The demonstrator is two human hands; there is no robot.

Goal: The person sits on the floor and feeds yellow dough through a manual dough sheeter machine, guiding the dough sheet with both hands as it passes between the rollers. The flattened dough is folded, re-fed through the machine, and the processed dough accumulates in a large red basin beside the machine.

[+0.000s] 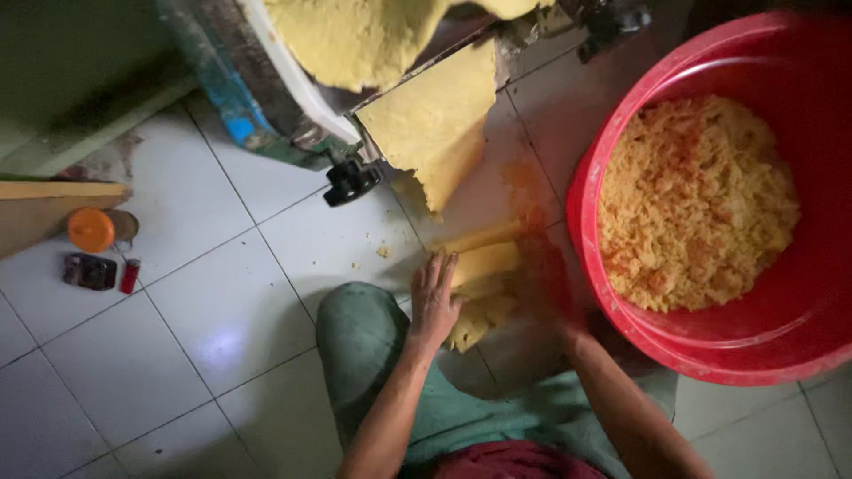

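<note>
A folded sheet of yellow dough (479, 284) lies on the white tiled floor (204, 346), just left of the big red tub (621, 328) and directly below the dough sheet (435, 124) that hangs out of the roller machine (293, 98) further from the person. The left hand (435, 297) rests flat on the folded dough's left edge, fingers spread and pointing toward the machine, pressing rather than pinching. The right hand (541, 275) is a blur between the folded dough and the tub's rim; I cannot tell whether its grip is spread or closed.

The dough looks soft, limp and fairly heavy for its thickness: the hanging sheet has a ragged, torn lower edge, so it would likely tear if lifted by one corner. Supporting it from beneath with flat palms, or taking it along a folded edge, seems the safer hold. It appears matte and slightly crumbly, not slippery.

The tub, filled with crumbled yellow dough (701, 204), closes off the space on the right, its wall touching or nearly touching the work spot. The machine's black knob (351, 182) juts out just left of the hanging sheet. The person's knee in green cloth (364, 337) sits left of the folded dough. Far left of the tub, tiles hold an orange lid (91, 230) and a small red lighter (130, 275).
</note>
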